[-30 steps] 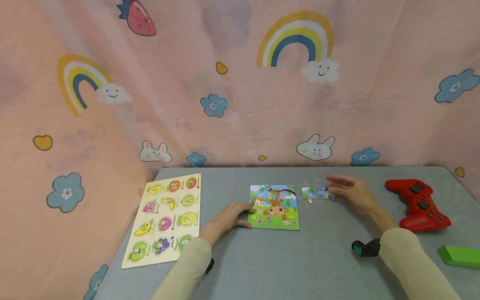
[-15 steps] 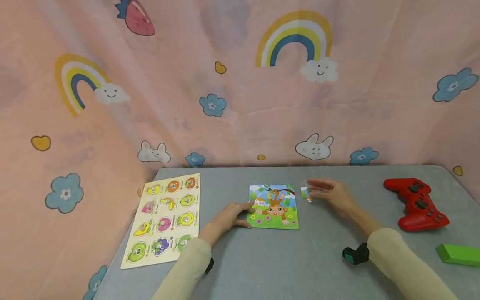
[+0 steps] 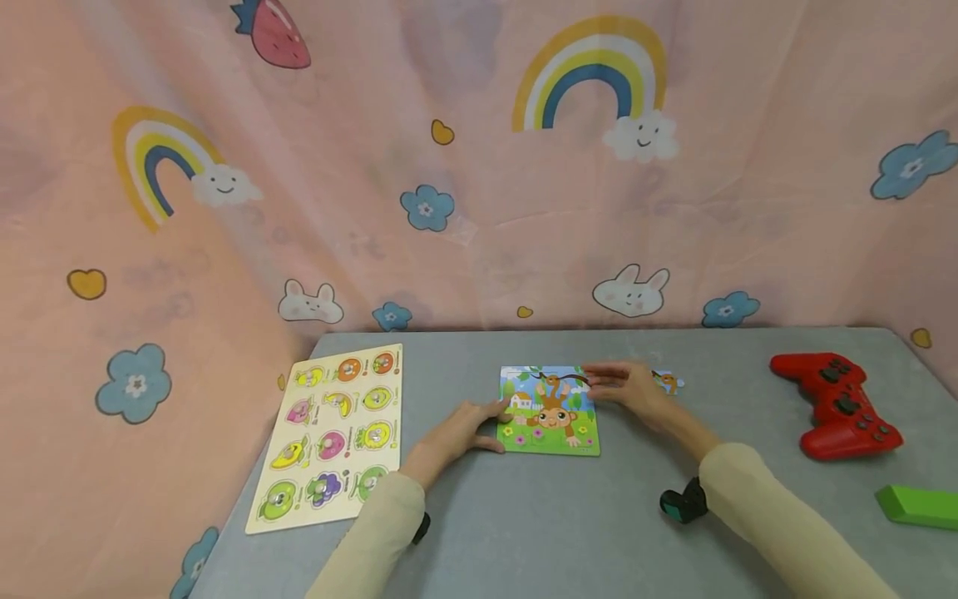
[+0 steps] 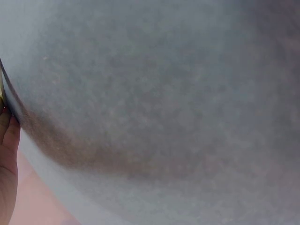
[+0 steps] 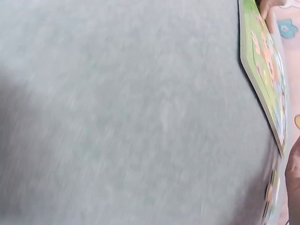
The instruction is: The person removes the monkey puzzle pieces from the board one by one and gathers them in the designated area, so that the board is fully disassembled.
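Observation:
A square monkey jigsaw puzzle [image 3: 554,423] lies flat on the grey table. My left hand [image 3: 462,428] rests against its left edge, index finger over the picture and thumb by the lower left corner. In the left wrist view only part of that hand [image 4: 8,159] shows, touching the board's edge. My right hand [image 3: 632,389] is at the puzzle's upper right edge with fingers extended; whether they touch the board is unclear. Loose jigsaw pieces [image 3: 669,382] show just past this hand, which hides the others. The right wrist view also catches some pieces [image 5: 272,192] beside the board [image 5: 265,75].
A wooden fruit peg board [image 3: 329,437] lies on the left. Over at the right are a red game controller [image 3: 841,408] and a green block [image 3: 920,506]. A pink patterned curtain [image 3: 479,274] hangs behind the table and along its left side.
My right hand has moved left, from the right end of the loose pieces, across them to the puzzle's upper right edge. The left hand and the puzzle have stayed in place.

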The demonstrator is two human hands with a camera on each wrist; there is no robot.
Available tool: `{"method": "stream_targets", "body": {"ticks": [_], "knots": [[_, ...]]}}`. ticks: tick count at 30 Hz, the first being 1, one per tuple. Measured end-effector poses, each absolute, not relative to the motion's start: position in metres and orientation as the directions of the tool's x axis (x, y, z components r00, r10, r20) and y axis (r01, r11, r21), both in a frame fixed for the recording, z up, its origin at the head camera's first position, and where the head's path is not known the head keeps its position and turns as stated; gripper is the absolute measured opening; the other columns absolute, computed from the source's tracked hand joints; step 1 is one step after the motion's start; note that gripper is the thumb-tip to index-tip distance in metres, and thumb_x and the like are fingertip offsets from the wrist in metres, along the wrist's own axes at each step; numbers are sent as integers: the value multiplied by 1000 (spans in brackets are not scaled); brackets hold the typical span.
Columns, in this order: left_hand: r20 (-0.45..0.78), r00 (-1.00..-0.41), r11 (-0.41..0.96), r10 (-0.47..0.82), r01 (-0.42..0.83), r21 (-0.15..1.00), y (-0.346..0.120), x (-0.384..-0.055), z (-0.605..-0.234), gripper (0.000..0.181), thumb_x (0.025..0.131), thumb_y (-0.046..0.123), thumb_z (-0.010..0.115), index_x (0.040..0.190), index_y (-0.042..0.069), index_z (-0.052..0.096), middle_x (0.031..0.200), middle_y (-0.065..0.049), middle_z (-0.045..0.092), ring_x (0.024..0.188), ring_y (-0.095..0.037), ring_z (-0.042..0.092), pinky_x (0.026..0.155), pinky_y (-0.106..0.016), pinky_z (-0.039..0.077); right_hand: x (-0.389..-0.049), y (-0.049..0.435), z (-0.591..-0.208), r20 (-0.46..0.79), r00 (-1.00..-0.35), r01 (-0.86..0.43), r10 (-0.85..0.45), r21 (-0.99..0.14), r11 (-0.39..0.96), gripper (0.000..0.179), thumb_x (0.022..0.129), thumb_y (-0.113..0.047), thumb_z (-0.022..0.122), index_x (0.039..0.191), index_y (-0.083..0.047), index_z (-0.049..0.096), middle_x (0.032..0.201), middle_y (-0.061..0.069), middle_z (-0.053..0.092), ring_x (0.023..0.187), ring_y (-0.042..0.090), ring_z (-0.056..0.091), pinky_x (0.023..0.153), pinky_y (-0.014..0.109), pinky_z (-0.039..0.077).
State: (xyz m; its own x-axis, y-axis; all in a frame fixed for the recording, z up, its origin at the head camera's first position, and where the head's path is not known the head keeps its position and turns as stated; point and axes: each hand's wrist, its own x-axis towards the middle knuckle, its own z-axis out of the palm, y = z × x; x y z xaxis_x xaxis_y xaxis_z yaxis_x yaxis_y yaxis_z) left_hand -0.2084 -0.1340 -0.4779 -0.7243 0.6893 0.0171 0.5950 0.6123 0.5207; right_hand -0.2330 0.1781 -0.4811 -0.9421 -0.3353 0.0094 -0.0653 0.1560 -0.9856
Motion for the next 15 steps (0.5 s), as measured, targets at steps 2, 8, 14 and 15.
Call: {"method": "stream_targets", "body": {"ticks": [2, 8, 14, 15], "knots": [[26, -721, 609, 693, 604, 515, -134, -209, -478, 72, 79, 20, 75, 139, -5, 45, 120, -6, 66, 125, -24, 50, 105, -35, 39, -234, 173, -481, 18, -938, -77, -346, -985, 157, 47, 85, 6, 67, 127, 17, 50, 124, 35, 54, 101, 20, 64, 79, 19, 53], [17, -726, 612, 687, 591, 525, -134, -209, -478, 71, 79, 19, 75, 139, -4, 45, 121, -7, 65, 127, -25, 49, 107, -36, 38, -235, 162, -479, 29, -931, -112, -364, -972, 208, 43, 83, 11, 67, 122, 20, 52, 116, 36, 58, 96, 31, 64, 76, 21, 55], [27, -722, 602, 691, 596, 531, -135, -209, -478, 70, 80, 18, 75, 139, -4, 45, 121, -8, 65, 126, -25, 50, 107, -36, 37, -238, 158, -479, 6, -930, -110, -367, -959, 262, 42, 81, 13, 68, 120, 21, 53, 104, 31, 60, 89, 29, 63, 71, 21, 55], [30, -720, 599, 693, 598, 533, -135, -209, -478, 69, 80, 18, 75, 139, -4, 45, 121, -8, 66, 125, -25, 50, 107, -37, 38, -239, 157, -479, -2, -933, -105, -361, -955, 276, 42, 80, 13, 68, 120, 20, 54, 102, 29, 61, 87, 27, 63, 70, 21, 55]]}}
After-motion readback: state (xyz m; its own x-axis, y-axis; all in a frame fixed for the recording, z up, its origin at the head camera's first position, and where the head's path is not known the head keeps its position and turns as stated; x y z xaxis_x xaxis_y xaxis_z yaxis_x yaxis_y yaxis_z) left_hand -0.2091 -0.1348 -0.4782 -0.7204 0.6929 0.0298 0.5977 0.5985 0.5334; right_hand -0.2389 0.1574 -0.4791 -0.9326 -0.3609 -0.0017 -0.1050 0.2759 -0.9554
